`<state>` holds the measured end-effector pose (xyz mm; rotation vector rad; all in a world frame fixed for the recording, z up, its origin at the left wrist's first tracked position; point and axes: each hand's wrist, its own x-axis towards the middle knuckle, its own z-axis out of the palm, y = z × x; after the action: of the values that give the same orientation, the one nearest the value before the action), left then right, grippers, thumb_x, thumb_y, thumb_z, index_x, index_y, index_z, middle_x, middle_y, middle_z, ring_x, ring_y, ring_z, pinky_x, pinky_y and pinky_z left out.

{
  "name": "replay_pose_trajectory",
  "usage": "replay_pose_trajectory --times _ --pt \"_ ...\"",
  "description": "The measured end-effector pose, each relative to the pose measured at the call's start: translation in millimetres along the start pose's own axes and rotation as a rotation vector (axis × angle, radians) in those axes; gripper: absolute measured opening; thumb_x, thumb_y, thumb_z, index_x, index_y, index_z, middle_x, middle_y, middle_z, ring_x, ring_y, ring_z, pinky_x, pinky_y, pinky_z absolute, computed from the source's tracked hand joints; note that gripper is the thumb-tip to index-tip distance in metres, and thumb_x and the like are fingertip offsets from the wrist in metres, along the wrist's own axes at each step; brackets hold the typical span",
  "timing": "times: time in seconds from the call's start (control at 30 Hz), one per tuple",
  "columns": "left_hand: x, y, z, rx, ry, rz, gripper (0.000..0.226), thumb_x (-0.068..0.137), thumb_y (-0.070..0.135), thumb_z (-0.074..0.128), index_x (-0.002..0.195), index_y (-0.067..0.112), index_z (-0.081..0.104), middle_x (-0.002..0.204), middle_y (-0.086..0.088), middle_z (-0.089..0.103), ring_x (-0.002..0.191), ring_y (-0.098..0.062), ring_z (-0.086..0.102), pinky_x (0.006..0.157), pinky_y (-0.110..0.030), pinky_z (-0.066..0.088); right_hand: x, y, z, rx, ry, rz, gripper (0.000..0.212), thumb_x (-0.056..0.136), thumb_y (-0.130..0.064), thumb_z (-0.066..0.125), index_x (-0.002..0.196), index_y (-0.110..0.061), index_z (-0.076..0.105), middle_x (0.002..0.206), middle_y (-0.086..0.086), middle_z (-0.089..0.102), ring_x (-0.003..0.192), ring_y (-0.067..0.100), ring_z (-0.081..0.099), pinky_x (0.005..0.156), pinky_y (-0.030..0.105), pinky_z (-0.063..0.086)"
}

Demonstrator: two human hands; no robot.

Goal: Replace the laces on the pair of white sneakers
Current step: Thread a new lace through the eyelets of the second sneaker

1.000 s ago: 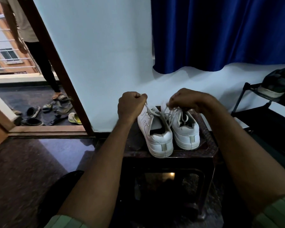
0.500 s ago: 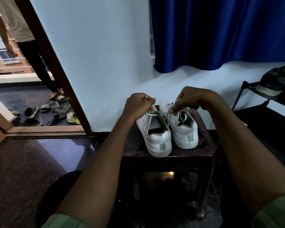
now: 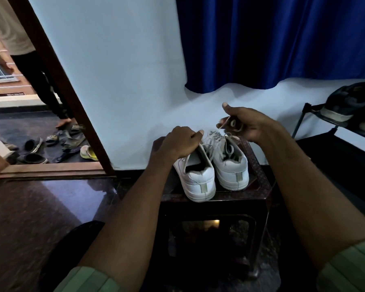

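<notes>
While the job looks barely begun, these lines run from the nearest things to the farthest.

Sleeves: green cuffs (image 3: 86,279) sit at the bottom edge of the view, both forearms reaching forward over a dark stool (image 3: 259,197).

Stool: the pair of white sneakers stands on its top, heels toward the person, touching side by side.

Left sneaker (image 3: 198,182): its tongue and collar gape open; I judge the lace loosened near the top, though how many eyelets are freed is hidden by the hand.

Left hand (image 3: 179,142): fingers curled over the left sneaker's upper edge, steadying it.

Right sneaker (image 3: 232,165): grey-white laces (image 3: 217,142) cross its front, so it appears fully laced.

Right hand (image 3: 244,125): raised just above the right sneaker, fingers and thumb pinching a loop of lace; which shoe that lace belongs to I cannot tell.

Progress: old laces appear to be still in both shoes and no fresh pair is visible, so unlacing, relacing and tying all seem left.

Shoe rack (image 3: 308,114): well apart to the right, carrying dark shoes (image 3: 350,100).

Wall and curtain (image 3: 272,43): directly behind the stool, the blue cloth hanging above the sneakers.

Doorway (image 3: 57,85): far left, with sandals (image 3: 51,146) scattered outside and another person's legs (image 3: 44,81).

Obstacles: nothing blocks the hands; the dim light and the shoes pressed together may make eyelets harder to reach.
</notes>
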<state>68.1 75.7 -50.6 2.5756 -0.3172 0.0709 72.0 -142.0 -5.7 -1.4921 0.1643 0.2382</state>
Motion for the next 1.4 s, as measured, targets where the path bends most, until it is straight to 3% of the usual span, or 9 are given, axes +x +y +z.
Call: replay_pose_trajectory --times 0.13,0.4,0.5,0.63,0.87,1.03,1.17,1.3,1.4 --pt "4 4 -3 -0.090 -0.081 -0.007 0.062 0.100 0.048 0.060 0.052 0.016 0.040 0.050 0.004 0.040 0.047 -0.010 0.041 0.059 -0.028 0.035 -2 -2 9 -0.131 0.029 -0.046 0.043 0.093 -0.036 0.077 0.070 -0.018 0.045 0.050 -0.001 0.043 0.049 0.017 0.051 0.060 0.030 0.048" --pt "6 -4 -8 -0.124 -0.116 0.004 0.031 0.101 0.037 0.061 0.079 0.024 0.078 0.083 0.002 0.073 0.092 -0.020 0.068 0.083 -0.033 0.051 -2 -1 6 -0.731 -0.014 -0.105 0.044 0.081 -0.024 0.088 0.094 0.013 0.067 0.076 0.014 0.056 0.073 0.026 0.049 0.068 0.037 0.044" --pt "4 -2 -5 0.063 -0.110 0.028 0.048 0.102 0.041 0.049 0.060 0.021 0.060 0.079 -0.003 0.064 0.104 -0.035 0.062 0.084 -0.039 0.044 -7 -2 8 -0.846 -0.102 -0.057 0.043 0.076 -0.021 0.091 0.099 0.010 0.072 0.081 0.015 0.064 0.075 0.025 0.057 0.069 0.037 0.049" --pt "0 3 -10 0.062 -0.171 0.022 0.040 0.080 0.058 0.046 0.080 0.031 0.076 0.119 -0.006 0.070 0.121 -0.032 0.054 0.106 -0.049 0.042 -7 0 11 -0.918 -0.105 -0.081 0.025 0.072 -0.014 0.092 0.086 0.001 0.078 0.085 0.019 0.074 0.076 0.025 0.065 0.073 0.038 0.054" --pt "4 8 -12 -0.469 -0.142 -0.095 0.031 0.100 0.030 0.057 0.081 0.013 0.073 0.103 -0.005 0.073 0.103 -0.025 0.065 0.080 -0.032 0.045 -3 -1 17 -1.130 -0.136 -0.123 0.019 0.067 -0.012 0.095 0.077 -0.016 0.080 0.071 -0.002 0.077 0.074 0.018 0.069 0.076 0.035 0.056" --pt "2 18 -24 -0.720 0.060 -0.047 0.033 0.107 0.034 0.052 0.098 0.011 0.075 0.114 -0.001 0.075 0.114 -0.012 0.063 0.102 -0.037 0.042 -7 1 32 -0.819 -0.203 -0.303 0.012 0.084 -0.017 0.084 0.095 -0.017 0.083 0.094 -0.003 0.080 0.095 0.009 0.072 0.086 0.025 0.054" --pt "-1 19 -26 -0.762 0.097 -0.023 0.033 0.109 0.034 0.049 0.102 0.012 0.072 0.111 0.001 0.073 0.107 -0.007 0.061 0.096 -0.033 0.042 0 9 46 -0.628 -0.064 -0.406 0.006 0.087 -0.011 0.079 0.085 -0.015 0.077 0.083 -0.001 0.076 0.074 0.002 0.067 0.076 0.026 0.050" --pt "-5 17 -28 -0.718 0.098 0.019 0.038 0.108 0.034 0.050 0.107 0.002 0.071 0.117 -0.008 0.073 0.103 -0.006 0.061 0.089 -0.025 0.043 5 12 43 -0.661 0.110 -0.502 0.046 0.080 -0.021 0.087 0.115 -0.018 0.057 0.084 0.002 0.066 0.068 0.008 0.059 0.060 0.022 0.046" --pt "-7 16 -29 -0.710 0.096 0.045 0.031 0.106 0.031 0.053 0.094 0.006 0.068 0.100 -0.003 0.069 0.092 -0.004 0.060 0.083 -0.023 0.043 6 15 47 -0.709 0.014 -0.546 0.014 0.088 -0.024 0.079 0.096 -0.014 0.074 0.080 0.007 0.072 0.069 0.011 0.059 0.068 0.030 0.048"
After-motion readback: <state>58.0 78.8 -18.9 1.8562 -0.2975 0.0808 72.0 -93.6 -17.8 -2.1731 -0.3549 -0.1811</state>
